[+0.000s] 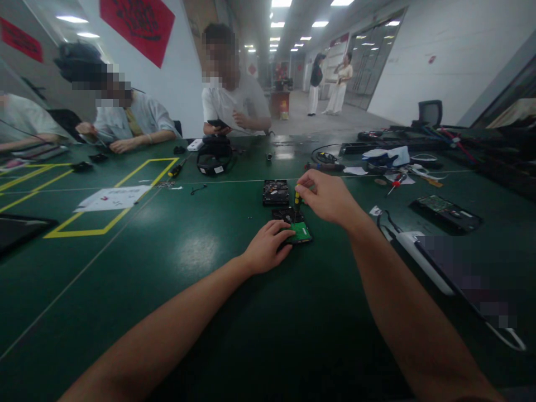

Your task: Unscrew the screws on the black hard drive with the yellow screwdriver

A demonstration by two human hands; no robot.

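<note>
A hard drive with a green circuit board lies on the green table in front of me. My left hand grips it from the left, fingers over its board and thumb along its near edge. Between the fingertips of my right hand is an upright screwdriver with a yellow and black handle. Its shaft points down at the far part of the drive; whether the tip sits in a screw is too small to tell. Just beyond lies a second hard drive, dark, close to the first one.
Tiny screws lie left of the drives. On the right are a tablet-like device with a cable, another circuit-board unit and a red screwdriver. A white paper lies at left. Several people sit across the table.
</note>
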